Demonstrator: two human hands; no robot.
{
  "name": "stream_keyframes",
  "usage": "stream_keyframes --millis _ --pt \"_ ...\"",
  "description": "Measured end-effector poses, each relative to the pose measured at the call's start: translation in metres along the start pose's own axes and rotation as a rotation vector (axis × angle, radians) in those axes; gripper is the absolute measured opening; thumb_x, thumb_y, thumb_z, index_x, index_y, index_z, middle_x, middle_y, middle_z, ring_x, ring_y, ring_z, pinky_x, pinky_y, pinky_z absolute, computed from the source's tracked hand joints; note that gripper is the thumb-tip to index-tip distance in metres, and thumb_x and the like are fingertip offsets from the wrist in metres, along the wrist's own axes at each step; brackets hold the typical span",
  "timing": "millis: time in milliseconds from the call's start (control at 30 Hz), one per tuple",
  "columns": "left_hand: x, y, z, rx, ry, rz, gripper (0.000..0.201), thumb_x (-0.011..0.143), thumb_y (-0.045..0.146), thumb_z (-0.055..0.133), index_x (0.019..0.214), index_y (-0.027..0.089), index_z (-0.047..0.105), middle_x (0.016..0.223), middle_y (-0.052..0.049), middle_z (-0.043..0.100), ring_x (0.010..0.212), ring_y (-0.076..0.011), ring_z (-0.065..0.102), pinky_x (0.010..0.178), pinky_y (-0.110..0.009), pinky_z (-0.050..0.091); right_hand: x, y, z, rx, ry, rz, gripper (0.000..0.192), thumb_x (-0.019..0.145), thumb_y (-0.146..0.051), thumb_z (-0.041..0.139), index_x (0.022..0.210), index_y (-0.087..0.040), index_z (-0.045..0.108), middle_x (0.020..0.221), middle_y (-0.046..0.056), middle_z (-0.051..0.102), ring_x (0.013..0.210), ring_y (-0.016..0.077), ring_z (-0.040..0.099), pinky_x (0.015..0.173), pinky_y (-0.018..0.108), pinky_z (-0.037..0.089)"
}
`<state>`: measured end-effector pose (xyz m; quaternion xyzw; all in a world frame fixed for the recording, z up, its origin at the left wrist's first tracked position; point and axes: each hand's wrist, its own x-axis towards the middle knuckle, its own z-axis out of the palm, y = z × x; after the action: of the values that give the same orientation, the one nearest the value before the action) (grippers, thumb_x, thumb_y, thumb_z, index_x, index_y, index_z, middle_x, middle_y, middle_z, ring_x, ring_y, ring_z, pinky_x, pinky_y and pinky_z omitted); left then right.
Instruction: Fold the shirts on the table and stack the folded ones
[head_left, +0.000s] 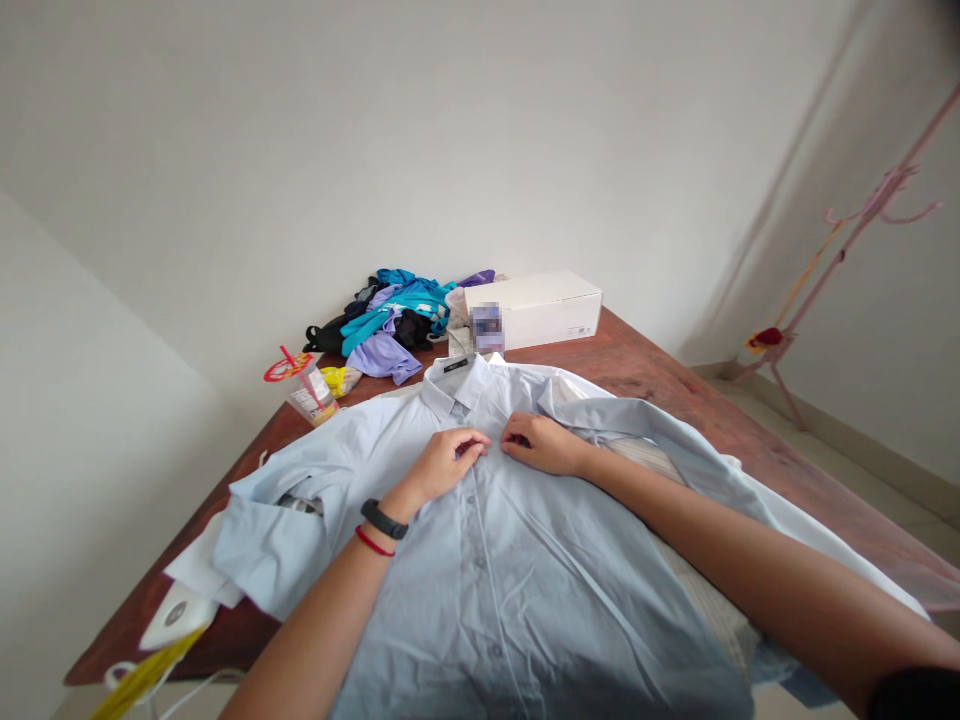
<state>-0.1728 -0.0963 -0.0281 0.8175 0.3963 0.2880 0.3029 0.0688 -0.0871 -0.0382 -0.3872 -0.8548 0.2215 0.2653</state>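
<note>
A light blue button-up shirt (517, 560) lies spread face up, its collar (455, 385) pointing away from me and its button placket running down the middle. My left hand (448, 462), with a black band and a red cord at the wrist, is closed at the placket just below the collar. Close beside it, my right hand (541, 443) has its fingers curled down onto the shirt front on the other side of the placket. The fingertips pinch the fabric; any button between them is hidden. Striped and white cloth (705, 580) shows beneath the shirt's right side.
On the wooden table (675, 400), a white box (547, 305) stands at the back beside a heap of clothes (397, 315). A plastic cup (307, 390) with a red straw sits at the left. A white device (176, 612) lies front left; a pink coat stand (855, 235) is at right.
</note>
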Motion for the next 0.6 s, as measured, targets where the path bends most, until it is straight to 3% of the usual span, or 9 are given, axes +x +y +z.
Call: stream_keyframes --millis 600 --pt "-0.0005 -0.0007 0.0004 0.007 -0.005 -0.004 0.021 0.096 0.020 0.056 0.105 0.021 0.075 0.101 -0.004 0.080 0.095 -0.0195 0.076 0.078 -0.026 0.055 -0.0001 0.0014 0.0006 -0.013 -0.009 0.001 0.015 0.094 -0.022 0.061 0.095 -0.018 0.075 0.094 0.006 0.070 0.079 0.0179 0.064 0.074 0.028 0.048"
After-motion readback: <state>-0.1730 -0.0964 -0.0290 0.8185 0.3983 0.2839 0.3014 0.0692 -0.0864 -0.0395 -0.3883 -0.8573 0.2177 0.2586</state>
